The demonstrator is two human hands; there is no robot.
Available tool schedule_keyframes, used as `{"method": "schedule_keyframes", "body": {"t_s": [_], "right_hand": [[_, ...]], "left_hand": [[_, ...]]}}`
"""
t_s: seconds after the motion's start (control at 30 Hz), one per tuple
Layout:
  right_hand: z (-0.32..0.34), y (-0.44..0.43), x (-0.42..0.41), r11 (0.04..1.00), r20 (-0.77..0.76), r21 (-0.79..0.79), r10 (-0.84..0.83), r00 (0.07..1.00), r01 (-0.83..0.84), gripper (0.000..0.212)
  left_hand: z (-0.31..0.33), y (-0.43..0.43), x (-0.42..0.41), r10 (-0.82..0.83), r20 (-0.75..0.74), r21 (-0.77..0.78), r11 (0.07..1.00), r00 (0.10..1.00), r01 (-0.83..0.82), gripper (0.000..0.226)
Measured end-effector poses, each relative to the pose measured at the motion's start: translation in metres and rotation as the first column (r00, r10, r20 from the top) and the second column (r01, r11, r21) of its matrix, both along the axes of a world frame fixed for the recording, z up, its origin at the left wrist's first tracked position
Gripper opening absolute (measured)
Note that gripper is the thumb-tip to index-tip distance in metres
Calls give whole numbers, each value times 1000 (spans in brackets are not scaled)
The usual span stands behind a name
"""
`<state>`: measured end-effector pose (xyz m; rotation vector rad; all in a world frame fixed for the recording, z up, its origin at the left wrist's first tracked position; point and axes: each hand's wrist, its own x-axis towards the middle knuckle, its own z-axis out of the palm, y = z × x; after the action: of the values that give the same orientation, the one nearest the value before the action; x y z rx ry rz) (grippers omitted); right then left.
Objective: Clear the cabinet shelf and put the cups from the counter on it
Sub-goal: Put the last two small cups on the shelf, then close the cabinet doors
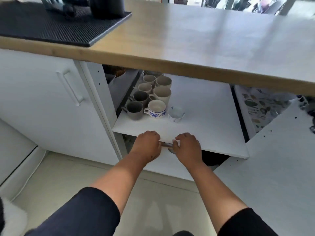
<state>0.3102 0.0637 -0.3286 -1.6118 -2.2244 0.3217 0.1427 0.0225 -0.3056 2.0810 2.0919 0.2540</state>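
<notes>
Fingers (pixel 156 138) of both hands are curled tight, knuckles up, w/ a short shiny metal thing (pixel 167 144) spanning the gap btwn them. The left hand (pixel 147 144) grips one end and the right hand (pixel 188 148) the other. Can't tell what the metal thing is, since the hands hide most of it. Both hands sit at the near edge of the white shelf (pixel 204 116), left of its middle. The forearms are bare, w/ dark sleeves (pixel 81 212) further back.

On the shelf the cups (pixel 162 93) are bunched at the far left, approx. two rows running far to near. The far end and right row are cream, and two grey ones are nearer in the left row. A blue-patterned cup (pixel 156 109) is nearest in the right row, just beside the near grey one. A small white cup (pixel 176 114) w/ faint blue marks stands just right of it, slightly apart from the bunch.

Above, the counter (pixel 187 40) has a wood-edged top. A black ribbed mat (pixel 59 26) lies at its far left w/ dark items on it, too blurred to name. Left of the opening is a closed door (pixel 42 92), white w/ a bar handle. An open door (pixel 281 159) is swung out at near right. A printed sheet (pixel 259 106) w/ small pics sits at right, btwn shelf and open door.
</notes>
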Motion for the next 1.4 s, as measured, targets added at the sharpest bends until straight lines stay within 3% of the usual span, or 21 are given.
{"method": "schedule_keyframes", "body": {"t_s": [0.17,0.23,0.33,0.43,0.5,0.6,0.7,0.8,1.23,1.4], "right_hand": [[87,-28,13,999,48,-47,5,999,-3,30],[133,-44,24,998,62,-55,-11,998,15,28],[191,-59,42,998,53,48,-36,998,34,18],[248,-76,63,977,46,209,-44,998,34,11],[288,-81,79,972,33,228,-64,997,55,13],[329,-77,103,976,39,185,-125,991,115,23],[356,-70,128,967,245,-104,-202,948,232,53],[363,-61,154,904,451,-310,-132,882,294,74],[349,-37,196,857,453,-448,-29,891,255,79],[344,-72,217,811,351,-454,-219,910,370,73]], "left_hand": [[94,-27,6,-36,-15,128,991,999,37,27],[141,-40,13,-90,-4,259,962,996,88,22],[200,-45,21,-169,9,540,830,986,137,14],[258,-48,37,-180,22,590,797,983,133,23],[297,-46,49,-176,2,466,871,984,155,41],[333,-42,60,-121,-42,80,989,992,124,69],[350,-37,66,-111,-163,-211,975,980,75,78],[352,-33,71,-138,-224,-361,931,965,50,83],[338,-20,97,-169,-272,-460,888,947,26,83],[339,-15,101,-191,-287,-478,878,939,33,79]]}}
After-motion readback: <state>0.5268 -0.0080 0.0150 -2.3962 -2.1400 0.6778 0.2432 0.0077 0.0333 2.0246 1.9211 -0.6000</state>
